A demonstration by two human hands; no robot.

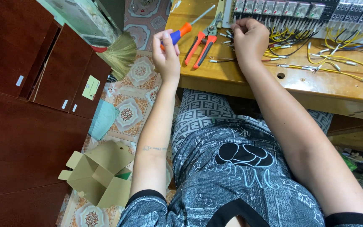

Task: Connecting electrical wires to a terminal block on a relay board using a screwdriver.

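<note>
Left hand [167, 52] raised just off the near-left edge of the wooden workbench [232, 80], fingers wrapped tight around the blue and orange handle of a screwdriver [181, 30], its metal shaft angled up toward the far right. Right hand [249, 38] farther right on the bench, knuckles up, fingers curled together over a bunch of yellow wires [337, 56] at the foot of a row of grey relay blocks [282, 9]; cannot tell exactly which wire is pinched, fingertips hidden beneath the hand. Between both hands, flat on the bench, a pair of orange-handled pliers [201, 44], jaws pointing far. More loose yellow and black wires fanned out to the right across the bench. Down on the patterned tile floor [131, 109] at left: an open cardboard box [99, 174] near, a straw broom [120, 52] farther off, dark brown cabinets [22, 105] beside them.
</note>
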